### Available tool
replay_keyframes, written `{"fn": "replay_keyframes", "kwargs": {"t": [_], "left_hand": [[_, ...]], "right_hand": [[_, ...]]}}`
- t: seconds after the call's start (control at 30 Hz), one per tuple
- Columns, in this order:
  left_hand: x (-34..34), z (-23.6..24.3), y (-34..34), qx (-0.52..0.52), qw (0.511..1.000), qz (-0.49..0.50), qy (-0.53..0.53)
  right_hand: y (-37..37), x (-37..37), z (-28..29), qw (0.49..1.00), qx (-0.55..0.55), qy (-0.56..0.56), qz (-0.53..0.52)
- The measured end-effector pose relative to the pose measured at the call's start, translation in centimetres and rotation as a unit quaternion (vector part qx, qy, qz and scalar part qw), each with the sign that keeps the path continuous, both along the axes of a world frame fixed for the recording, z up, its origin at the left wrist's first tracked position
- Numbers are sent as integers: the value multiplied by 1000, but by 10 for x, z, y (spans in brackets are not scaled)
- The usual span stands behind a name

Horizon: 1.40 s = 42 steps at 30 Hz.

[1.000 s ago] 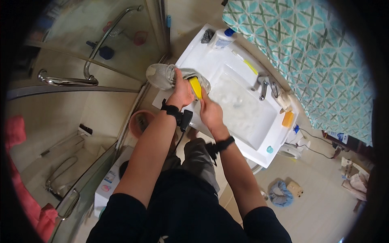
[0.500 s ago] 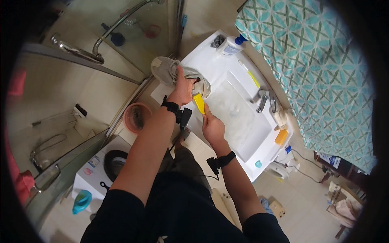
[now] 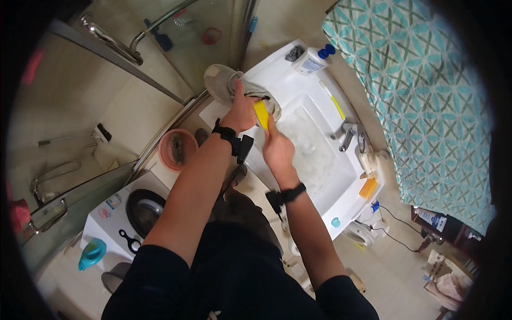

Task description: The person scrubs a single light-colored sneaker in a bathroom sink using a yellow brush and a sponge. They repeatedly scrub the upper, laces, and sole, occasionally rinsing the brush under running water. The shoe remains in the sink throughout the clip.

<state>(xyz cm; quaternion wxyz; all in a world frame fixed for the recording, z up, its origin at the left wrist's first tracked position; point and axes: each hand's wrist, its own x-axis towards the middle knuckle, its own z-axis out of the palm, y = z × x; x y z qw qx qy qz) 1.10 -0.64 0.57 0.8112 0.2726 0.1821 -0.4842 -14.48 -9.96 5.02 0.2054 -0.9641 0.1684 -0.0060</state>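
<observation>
Grey shoe (image 3: 226, 82) is being held over the white sink's (image 3: 341, 208) far-left corner by the left hand (image 3: 241, 111), fingers wrapped round it | yellow brush (image 3: 261, 114) is being pinched in the right hand (image 3: 277, 149), fingers pressed together, against the shoe | step judged: scrubbing is being done; next stroke calls for firm bracing

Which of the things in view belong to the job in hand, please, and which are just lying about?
In use: grey shoe, held by left hand; yellow brush, in right hand; white sink.

Lying about: white pump bottle, orange soap bar, pink basin, patterned teal curtain.
</observation>
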Motion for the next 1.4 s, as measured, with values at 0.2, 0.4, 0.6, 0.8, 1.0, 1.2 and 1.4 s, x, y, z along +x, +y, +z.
{"fn": "replay_keyframes", "kwargs": {"t": [0.2,0.4,0.6,0.8,1.0,1.2,1.4], "left_hand": [[1,0,0,19,999,-10,29],[-3,4,0,24,999,7,-46],[-2,2,-2,14,999,-28,-10],[-4,-1,-3,42,998,-2,-38],[-2,1,-4,26,1000,-8,-1],[-7,5,-2,38,999,33,-3],[-11,-8,-11,86,990,-21,-110]], "right_hand": [[2,9,-2,999,-4,-38,7],[8,16,1,999,-36,11,-22],[8,6,3,997,-19,43,-53],[7,22,6,999,-48,-2,-11],[7,-1,5,998,-10,57,-31],[12,26,-5,999,-41,-25,-18],[9,-12,-8,998,-9,5,-60]]}}
